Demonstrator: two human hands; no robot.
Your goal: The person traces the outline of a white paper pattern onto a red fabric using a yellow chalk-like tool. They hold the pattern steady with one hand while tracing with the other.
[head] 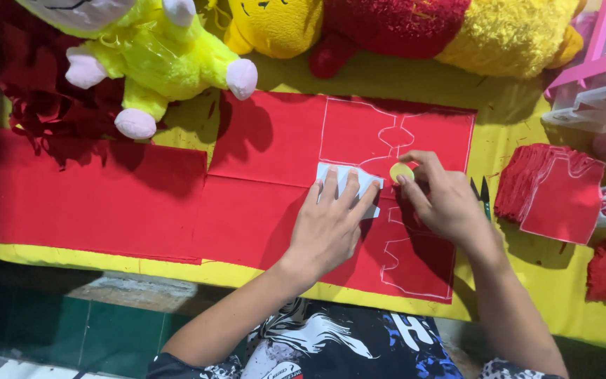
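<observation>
A red felt sheet (268, 140) lies flat on a yellow cloth, with white chalk outlines drawn on its right part. My left hand (327, 228) presses its spread fingers flat on a white paper template (334, 173) laid on the felt. My right hand (440, 200) pinches a small round yellow chalk piece (401, 170) against the felt, right beside the template's edge.
Another red felt sheet (92, 196) lies to the left. A stack of cut red felt pieces (552, 189) sits at the right, small scissors (480, 193) beside it. Yellow plush toys (156, 56) line the far edge. A pink plastic rack (597, 77) stands far right.
</observation>
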